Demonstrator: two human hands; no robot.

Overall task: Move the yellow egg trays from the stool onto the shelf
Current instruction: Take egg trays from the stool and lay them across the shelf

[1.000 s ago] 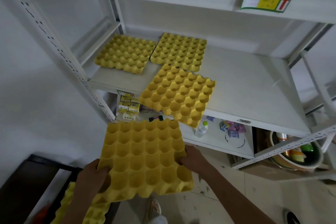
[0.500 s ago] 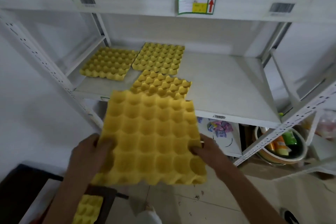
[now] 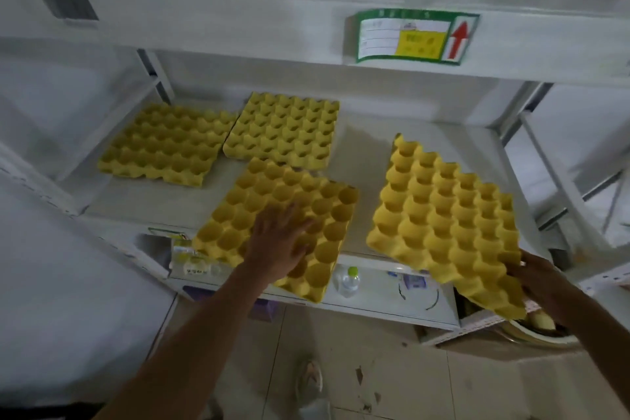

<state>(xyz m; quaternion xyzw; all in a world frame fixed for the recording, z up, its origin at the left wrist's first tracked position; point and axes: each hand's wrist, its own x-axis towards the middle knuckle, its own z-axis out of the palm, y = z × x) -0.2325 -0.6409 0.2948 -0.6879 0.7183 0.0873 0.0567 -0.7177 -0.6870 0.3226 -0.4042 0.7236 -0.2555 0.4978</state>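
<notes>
Two yellow egg trays lie side by side at the back of the white shelf (image 3: 371, 143): one at the left (image 3: 163, 143), one beside it (image 3: 284, 128). A third tray (image 3: 327, 211) sits askew at the shelf's front edge and overhangs it; my left hand (image 3: 281, 237) rests flat on it, fingers spread. A fourth tray (image 3: 446, 222) is tilted over the right part of the shelf, its near corner past the edge, with my right hand (image 3: 542, 283) gripping that corner. The stool is out of view.
An upper shelf (image 3: 238, 27) with a green label (image 3: 414, 36) and glassware runs overhead. A slanted shelf post (image 3: 559, 177) stands at the right. Below are a small bottle (image 3: 347, 280), packets and a bowl (image 3: 531, 332) of goods. My shoe (image 3: 308, 382) is on the tiled floor.
The tray I held with both hands has moved up and right onto the shelf's right part. My left hand has let go of it and now lies on the front tray.
</notes>
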